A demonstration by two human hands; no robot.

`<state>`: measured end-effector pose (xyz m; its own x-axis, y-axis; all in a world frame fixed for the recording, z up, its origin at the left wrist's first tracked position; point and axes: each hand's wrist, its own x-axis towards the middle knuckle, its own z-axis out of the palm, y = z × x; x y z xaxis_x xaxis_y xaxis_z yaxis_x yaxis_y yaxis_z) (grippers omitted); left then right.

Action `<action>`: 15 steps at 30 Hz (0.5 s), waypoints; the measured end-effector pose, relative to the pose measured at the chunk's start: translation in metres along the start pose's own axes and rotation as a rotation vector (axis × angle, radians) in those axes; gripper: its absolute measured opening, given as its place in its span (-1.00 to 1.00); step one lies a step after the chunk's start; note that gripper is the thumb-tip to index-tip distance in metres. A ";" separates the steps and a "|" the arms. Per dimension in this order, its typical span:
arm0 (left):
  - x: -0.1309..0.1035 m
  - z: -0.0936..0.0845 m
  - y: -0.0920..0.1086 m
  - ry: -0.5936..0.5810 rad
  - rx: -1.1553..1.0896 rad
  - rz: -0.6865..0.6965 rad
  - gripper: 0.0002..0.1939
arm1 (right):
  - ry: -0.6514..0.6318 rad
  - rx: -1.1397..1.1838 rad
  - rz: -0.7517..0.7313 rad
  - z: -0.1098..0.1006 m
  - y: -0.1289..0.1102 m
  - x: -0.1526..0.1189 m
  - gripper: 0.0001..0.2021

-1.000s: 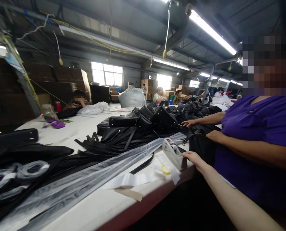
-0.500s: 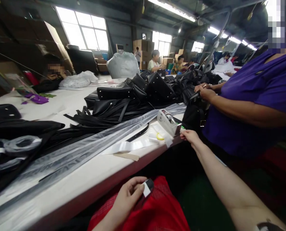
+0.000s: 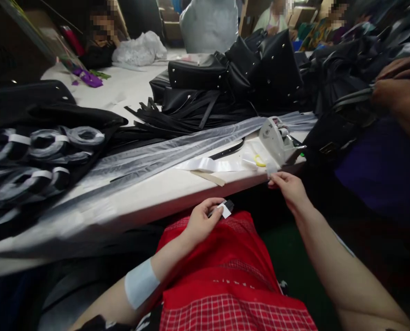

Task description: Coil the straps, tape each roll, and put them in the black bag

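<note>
My left hand is closed around a small dark piece with a white label on it, above the red apron. At the table's edge my right hand pinches a translucent strip. Just above it stands a white dispenser with metal parts. Left of the dispenser lie a yellow ring, a glossy white strip, a thin tan strip and a black strap.
Black bags and loose straps are heaped behind the dispenser. Plastic-wrapped coils lie at the left, long plastic-covered strips along the table. Another person's hands hold black material at the right.
The view has tilted down, showing more of the apron. My right hand has moved from the dispenser's front to the translucent strip beside it. My left hand still holds the labelled piece.
</note>
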<state>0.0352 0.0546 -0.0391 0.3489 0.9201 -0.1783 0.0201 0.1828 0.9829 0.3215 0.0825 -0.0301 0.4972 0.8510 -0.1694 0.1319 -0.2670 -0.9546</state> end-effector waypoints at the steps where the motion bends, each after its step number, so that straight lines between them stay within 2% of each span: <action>1: 0.002 0.001 -0.001 0.023 0.018 0.020 -0.57 | -0.120 0.062 -0.068 0.015 -0.006 -0.021 -0.81; 2: 0.003 0.003 -0.002 0.044 0.033 0.041 -0.59 | -0.233 0.124 -0.116 0.029 -0.012 -0.042 -0.78; 4: 0.005 0.005 -0.001 0.080 0.057 0.076 -0.63 | -0.420 0.216 -0.114 0.054 -0.020 -0.079 -0.77; 6: 0.006 0.005 0.000 0.111 0.065 0.105 -0.66 | -0.531 0.285 -0.054 0.072 -0.021 -0.102 -0.77; 10: 0.005 0.002 -0.001 0.151 0.082 0.156 -0.69 | -0.547 0.360 0.052 0.089 -0.006 -0.113 -0.75; 15: 0.005 -0.001 -0.005 0.190 0.129 0.160 -0.70 | -0.511 0.311 0.087 0.092 0.004 -0.108 -0.70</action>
<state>0.0355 0.0585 -0.0445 0.1751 0.9845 -0.0134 0.1020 -0.0046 0.9948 0.1897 0.0307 -0.0379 0.0096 0.9620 -0.2729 -0.1864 -0.2664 -0.9457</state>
